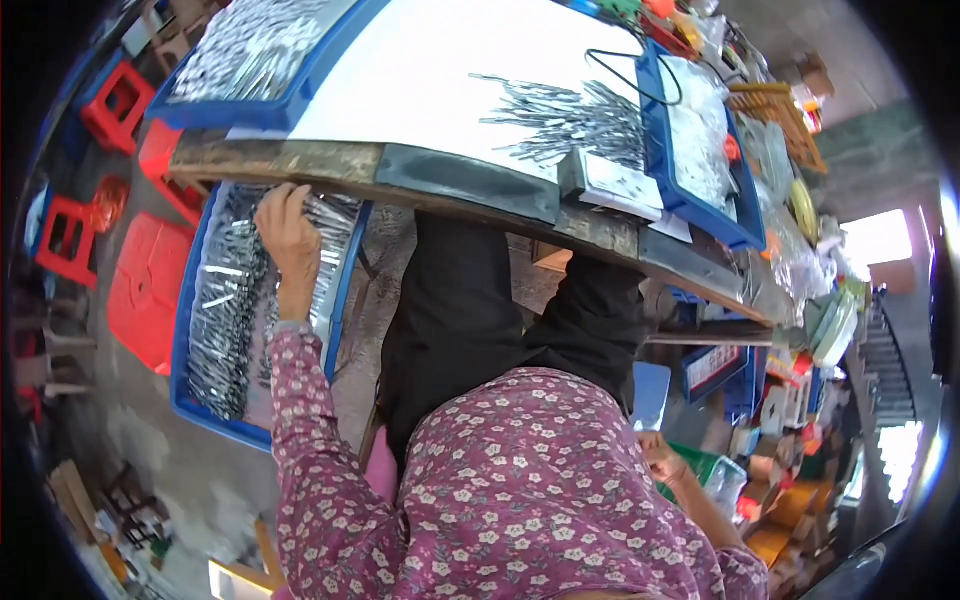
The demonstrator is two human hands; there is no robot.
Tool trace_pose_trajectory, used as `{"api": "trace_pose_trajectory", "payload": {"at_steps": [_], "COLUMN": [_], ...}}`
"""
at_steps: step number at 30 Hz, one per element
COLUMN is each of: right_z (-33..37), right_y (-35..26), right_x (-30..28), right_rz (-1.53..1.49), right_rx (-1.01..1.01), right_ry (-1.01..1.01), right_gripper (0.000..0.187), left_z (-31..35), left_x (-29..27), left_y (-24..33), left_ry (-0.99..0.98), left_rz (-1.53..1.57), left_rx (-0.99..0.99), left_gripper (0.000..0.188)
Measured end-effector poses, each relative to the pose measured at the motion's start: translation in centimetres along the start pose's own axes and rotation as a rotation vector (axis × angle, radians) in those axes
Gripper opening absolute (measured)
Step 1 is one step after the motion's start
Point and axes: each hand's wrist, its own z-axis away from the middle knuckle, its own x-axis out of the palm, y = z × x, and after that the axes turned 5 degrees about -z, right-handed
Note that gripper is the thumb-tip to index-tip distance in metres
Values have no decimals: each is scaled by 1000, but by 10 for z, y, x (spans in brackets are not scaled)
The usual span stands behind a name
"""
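My left hand (287, 235) is over the far end of a blue tray (180, 340) beside the table. Its fingers are curled down among slim silvery metal pieces (225, 310) lying in rows there; whatever is between the fingertips is hidden. Down at my right side, my right hand (662, 458) is closed, next to a green basket (690, 470). I cannot make out what it holds. On the white tabletop (430, 70) lies a loose pile of similar thin metal pieces (575, 118).
A second blue tray of metal pieces (255, 50) stands at the table's far left. To the right are a small white box (615, 185) and a blue tray with clear plastic bags (695, 130). Red stools (150, 290) stand on the left floor; boxes and bags crowd the right.
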Motion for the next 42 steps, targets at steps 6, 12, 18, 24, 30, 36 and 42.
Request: {"api": "trace_pose_trajectory", "payload": {"at_steps": [6, 12, 18, 24, 30, 36, 42], "right_z": [-58, -98, -94, -90, -86, -88, -97], "right_y": [-27, -27, -26, -33, -87, -170, -255], "right_x": [11, 31, 37, 30, 30, 18, 3], "right_rz": [305, 640, 526, 504, 401, 479, 635], "right_rx": [-228, -471, -463, -535, -642, -1024, -1309], "right_ry": [182, 337, 390, 293, 276, 315, 507], "right_gripper": [7, 8, 9, 9, 8, 7, 9], "left_z": [-69, -97, -89, -91, -92, -87, -85], "left_x": [11, 65, 114, 117, 104, 105, 106], "left_y": [86, 153, 170, 173, 179, 180, 176], "left_ry": [-20, -365, -537, -639, -607, -537, -475], "left_rz": [308, 582, 307, 384, 408, 485, 736], "left_rx": [-22, 28, 18, -96, -73, -164, -343], "left_gripper": [23, 13, 21, 21, 20, 19, 14]}}
